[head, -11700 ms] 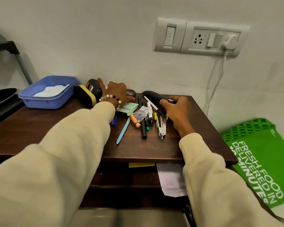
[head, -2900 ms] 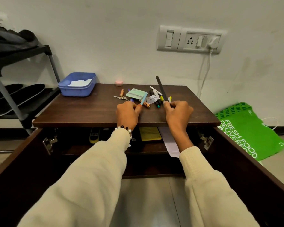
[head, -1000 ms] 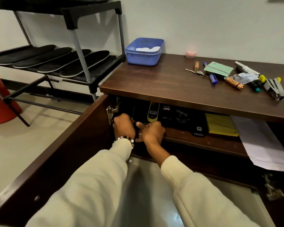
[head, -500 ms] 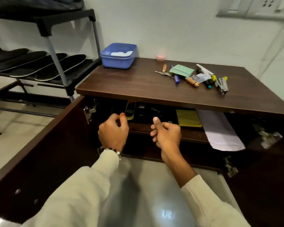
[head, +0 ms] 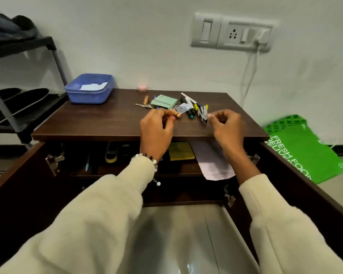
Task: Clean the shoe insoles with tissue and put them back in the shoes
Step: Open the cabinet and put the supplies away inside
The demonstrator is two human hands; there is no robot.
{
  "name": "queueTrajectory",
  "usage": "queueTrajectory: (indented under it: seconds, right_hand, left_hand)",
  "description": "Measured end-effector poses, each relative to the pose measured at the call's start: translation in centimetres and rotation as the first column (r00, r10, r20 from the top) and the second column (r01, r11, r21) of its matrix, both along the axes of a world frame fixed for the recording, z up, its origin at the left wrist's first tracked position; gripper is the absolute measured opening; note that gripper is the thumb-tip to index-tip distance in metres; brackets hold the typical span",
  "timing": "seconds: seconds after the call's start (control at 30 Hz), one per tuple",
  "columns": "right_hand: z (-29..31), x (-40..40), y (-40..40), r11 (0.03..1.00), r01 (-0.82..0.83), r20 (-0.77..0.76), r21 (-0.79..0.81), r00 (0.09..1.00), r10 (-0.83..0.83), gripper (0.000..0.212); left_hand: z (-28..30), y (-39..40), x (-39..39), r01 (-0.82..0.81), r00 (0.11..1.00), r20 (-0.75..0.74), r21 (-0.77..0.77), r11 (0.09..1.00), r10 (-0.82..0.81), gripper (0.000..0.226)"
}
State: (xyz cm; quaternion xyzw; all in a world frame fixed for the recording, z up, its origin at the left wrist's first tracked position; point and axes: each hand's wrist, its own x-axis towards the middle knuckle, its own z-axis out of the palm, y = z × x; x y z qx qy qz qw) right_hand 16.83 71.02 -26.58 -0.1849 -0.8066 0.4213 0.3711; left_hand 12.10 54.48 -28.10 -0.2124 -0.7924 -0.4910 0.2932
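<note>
Insoles (head: 18,101): dark, flat, laid side by side on the lower tier of the rack (head: 6,107) left of the worktop (head: 99,123), well apart from both hands; blue tray (head: 89,89) holding white tissue (head: 93,86) at the worktop's back left corner. Left hand (head: 156,131) and right hand (head: 229,127): raised over the worktop's front edge, each grip loosely curled, whether either pinches anything cannot be told. Also present: scattered pens (head: 188,107), green card (head: 164,101), cabinet doors (head: 18,186) open below, green bag (head: 305,149) on floor at right.
</note>
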Motion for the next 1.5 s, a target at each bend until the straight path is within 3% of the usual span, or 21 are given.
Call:
queueTrajectory:
  seconds: [0.1, 0.27, 0.43, 0.6, 0.8, 1.03, 1.37, 1.5]
  right_hand:
    - [0.2, -2.6, 2.0, 0.999, -0.042, 0.165, 0.031, 0.986, 0.036, 0.028]
    - [0.2, -5.4, 2.6, 0.949, -0.106, 0.383, 0.298, 0.924, -0.018, 0.054]
    - [-0.8, -6.9, 3.5, 0.912, -0.044, 0.360, 0.408, 0.926, -0.117, 0.039]
    - [-1.1, -7.8, 5.3, 0.989, 0.020, 0.289, 0.144, 0.956, -0.061, 0.037]
    - [-0.8, -7.9, 6.4, 0.985, 0.083, 0.142, -0.154, 0.988, -0.062, 0.036]
    - [-0.7, -7.7, 6.1, 0.990, 0.094, 0.128, -0.104, 0.989, -0.080, 0.027]
    - [-0.9, -8.0, 6.0, 0.991, 0.102, 0.140, -0.089, 0.986, -0.089, 0.031]
    - [-1.0, -7.8, 5.8, 0.987, 0.103, 0.105, -0.126, 0.990, -0.090, 0.031]
  left_hand:
    - [0.8, 1.9, -1.6, 0.004, 1.000, 0.024, -0.062, 0.998, -0.003, 0.010]
    - [0.9, 4.4, -4.5, -0.132, 0.987, 0.074, -0.123, 0.984, 0.142, 0.014]
    - [0.6, 5.3, -5.1, -0.189, 0.975, 0.069, -0.251, 0.949, 0.212, 0.023]
    - [0.5, 5.4, -5.5, -0.162, 0.970, 0.091, -0.442, 0.882, 0.224, 0.031]
    - [1.4, 7.3, -5.2, -0.200, 0.968, 0.004, -0.582, 0.788, 0.249, 0.031]
    - [2.1, 10.7, -5.8, -0.345, 0.916, -0.109, -0.702, 0.623, 0.385, 0.045]
    - [2.0, 11.6, -6.3, -0.367, 0.895, -0.112, -0.735, 0.569, 0.433, 0.030]
    - [2.0, 11.6, -5.5, -0.363, 0.912, -0.134, -0.704, 0.611, 0.388, 0.026]
